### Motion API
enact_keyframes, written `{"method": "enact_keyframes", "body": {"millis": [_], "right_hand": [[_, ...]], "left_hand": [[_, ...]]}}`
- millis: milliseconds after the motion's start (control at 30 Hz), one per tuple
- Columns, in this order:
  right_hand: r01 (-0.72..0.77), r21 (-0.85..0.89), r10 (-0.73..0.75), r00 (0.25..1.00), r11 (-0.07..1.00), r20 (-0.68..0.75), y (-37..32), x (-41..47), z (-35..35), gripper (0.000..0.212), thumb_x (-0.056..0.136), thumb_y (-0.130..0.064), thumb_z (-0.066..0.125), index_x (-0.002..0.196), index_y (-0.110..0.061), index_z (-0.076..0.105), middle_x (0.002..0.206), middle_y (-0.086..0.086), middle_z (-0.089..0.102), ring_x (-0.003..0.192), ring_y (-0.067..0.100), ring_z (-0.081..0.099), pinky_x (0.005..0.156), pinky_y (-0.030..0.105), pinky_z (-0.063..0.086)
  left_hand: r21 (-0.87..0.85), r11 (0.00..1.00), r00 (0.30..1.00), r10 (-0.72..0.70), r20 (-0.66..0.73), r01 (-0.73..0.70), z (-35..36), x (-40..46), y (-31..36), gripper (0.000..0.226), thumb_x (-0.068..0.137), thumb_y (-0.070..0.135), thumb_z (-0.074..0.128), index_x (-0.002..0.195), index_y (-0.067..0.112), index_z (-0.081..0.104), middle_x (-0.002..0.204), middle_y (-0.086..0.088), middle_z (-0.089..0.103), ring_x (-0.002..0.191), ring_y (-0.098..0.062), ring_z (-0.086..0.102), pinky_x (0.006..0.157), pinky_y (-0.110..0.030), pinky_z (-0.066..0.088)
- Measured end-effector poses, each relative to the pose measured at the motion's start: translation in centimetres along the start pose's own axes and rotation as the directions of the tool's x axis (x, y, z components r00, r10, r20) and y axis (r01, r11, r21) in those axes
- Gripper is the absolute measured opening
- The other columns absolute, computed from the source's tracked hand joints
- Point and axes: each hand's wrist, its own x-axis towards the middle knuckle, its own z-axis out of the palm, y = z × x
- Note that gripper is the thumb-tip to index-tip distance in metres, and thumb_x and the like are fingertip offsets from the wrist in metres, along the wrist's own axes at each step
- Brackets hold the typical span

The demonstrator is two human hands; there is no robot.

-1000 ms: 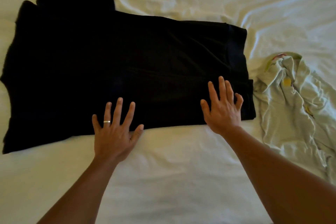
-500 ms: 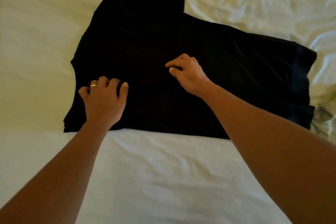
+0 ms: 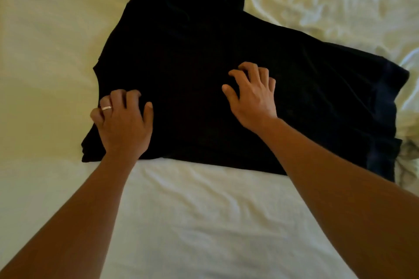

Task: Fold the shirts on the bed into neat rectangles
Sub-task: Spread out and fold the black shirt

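A soft black cotton-like shirt (image 3: 226, 88) lay spread flat on the bed w/ a wrinkled off-white sheet (image 3: 204, 215), matte fabric, almost no visible detail in the dark cloth. Shape: broad body running left to right, hem end w/ a slightly bluish band at the right, one sleeve sticking up toward the top edge of view, near edge roughly straight along the sheet. Sheet was smooth on the left, heavily creased upper right & in shallow ripples in front of the shirt. A bit of pale crumpled fabric (image 3: 408, 165) showed at the far right edge, just beside the shirt's hem; too little visible to say what it was. Left hand (image 3: 123, 120) sat on the shirt's left end near the lower-left corner, fingers curled down into the cloth, thumb out to the right, a thin silver ring (image 3: 106, 108) on one finger; grip looked bunched on the fabric. Right hand (image 3: 251, 93) was over the shirt's middle, fingers bent claw-like, tips touching or just off the cloth; cannot tell whether that grip had hold of any fabric. Both forearms reached in from the bottom corners.
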Motion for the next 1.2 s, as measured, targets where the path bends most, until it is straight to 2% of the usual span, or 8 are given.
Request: {"method": "enact_keyframes", "body": {"millis": [100, 200, 333, 500, 633, 867, 1000, 1200], "right_hand": [[0.045, 0.029, -0.040, 0.989, 0.999, -0.141, -0.2, -4.7, 0.6, 0.043, 0.103, -0.042, 0.046, 0.138, -0.017, 0.056, 0.150, 0.008, 0.044, 0.133, 0.033, 0.040, 0.103, 0.049, 0.037], [0.066, -0.090, -0.059, 0.995, 0.994, 0.084, 1.1, -9.3, 1.7, 0.057, 0.106, -0.050, 0.032, 0.156, -0.023, 0.033, 0.167, 0.009, 0.015, 0.152, 0.033, 0.019, 0.114, 0.049, 0.030], [0.033, -0.243, 0.031, 0.966, 0.969, 0.256, 5.9, -12.7, 1.4, 0.067, 0.102, -0.064, 0.011, 0.160, -0.033, -0.005, 0.167, 0.004, -0.020, 0.154, 0.024, -0.014, 0.123, 0.047, 0.007], [0.064, -0.246, 0.007, 0.960, 0.967, 0.280, 8.9, -15.5, -0.4, 0.078, 0.098, -0.070, 0.020, 0.161, -0.029, 0.001, 0.167, 0.006, -0.019, 0.154, 0.027, -0.014, 0.121, 0.051, 0.004], [0.003, -0.322, 0.080, 0.967, 0.947, 0.244, 11.7, -20.0, -1.9, 0.087, 0.086, -0.049, 0.054, 0.160, -0.023, 0.018, 0.169, 0.012, 0.000, 0.154, 0.035, 0.004, 0.116, 0.059, 0.023], [-0.126, -0.425, 0.210, 0.965, 0.896, 0.155, 16.3, -23.6, -3.3, 0.087, 0.084, 0.004, 0.063, 0.158, -0.008, 0.019, 0.158, 0.035, 0.021, 0.145, 0.056, 0.022, 0.110, 0.064, 0.037], [-0.128, -0.477, 0.272, 0.931, 0.869, 0.245, 16.2, -22.3, -2.9, 0.089, 0.084, -0.001, 0.070, 0.158, -0.006, 0.022, 0.155, 0.038, 0.025, 0.142, 0.056, 0.029, 0.109, 0.060, 0.039], [-0.154, -0.446, 0.295, 0.917, 0.882, 0.267, 15.8, -22.3, -4.5, 0.084, 0.099, -0.008, 0.054, 0.161, -0.020, 0.000, 0.166, 0.022, 0.005, 0.153, 0.041, 0.009, 0.120, 0.046, 0.025]], "left_hand": [[-0.120, 0.963, 0.970, 0.235, -0.058, -0.240, -0.7, -1.0, 3.8, 0.049, 0.105, 0.047, 0.039, 0.138, 0.013, 0.053, 0.137, -0.015, 0.054, 0.124, -0.039, 0.049, 0.096, -0.050, 0.037], [-0.077, 0.883, 0.867, 0.469, 0.170, -0.463, 0.7, -3.0, 6.5, 0.063, 0.104, 0.058, 0.030, 0.156, 0.022, 0.034, 0.162, -0.011, 0.032, 0.146, -0.036, 0.033, 0.112, -0.054, 0.030], [-0.017, 0.893, 0.841, 0.431, 0.328, -0.451, 2.6, -3.7, 5.7, 0.073, 0.100, 0.068, 0.015, 0.163, 0.031, 0.006, 0.171, -0.005, 0.004, 0.155, -0.033, 0.009, 0.122, -0.057, 0.014], [-0.027, 0.888, 0.838, 0.442, 0.320, -0.458, 1.4, -4.6, 5.9, 0.080, 0.096, 0.072, 0.022, 0.163, 0.029, 0.009, 0.170, -0.010, 0.005, 0.156, -0.033, 0.007, 0.123, -0.057, 0.008], [0.035, 0.827, 0.776, 0.511, 0.369, -0.561, 0.2, -6.8, 3.4, 0.091, 0.085, 0.076, 0.033, 0.161, 0.027, 0.022, 0.169, -0.012, 0.010, 0.154, -0.038, 0.014, 0.120, -0.062, 0.008], [0.124, 0.808, 0.765, 0.478, 0.432, -0.575, -1.1, -6.8, 2.4, 0.097, 0.081, 0.029, 0.077, 0.161, 0.028, 0.022, 0.169, -0.012, 0.011, 0.152, -0.045, 0.016, 0.106, -0.077, 0.023], [0.131, 0.784, 0.742, 0.498, 0.449, -0.607, -1.1, -6.4, 2.0, 0.114, 0.074, 0.007, 0.084, 0.162, 0.026, 0.015, 0.169, -0.013, 0.007, 0.151, -0.047, 0.015, 0.101, -0.076, 0.035], [0.178, 0.725, 0.708, 0.537, 0.458, -0.665, -1.7, -6.2, 1.3, 0.116, 0.068, -0.018, 0.076, 0.162, 0.023, 0.020, 0.167, -0.017, 0.017, 0.147, -0.051, 0.025, 0.096, -0.072, 0.045]]}}
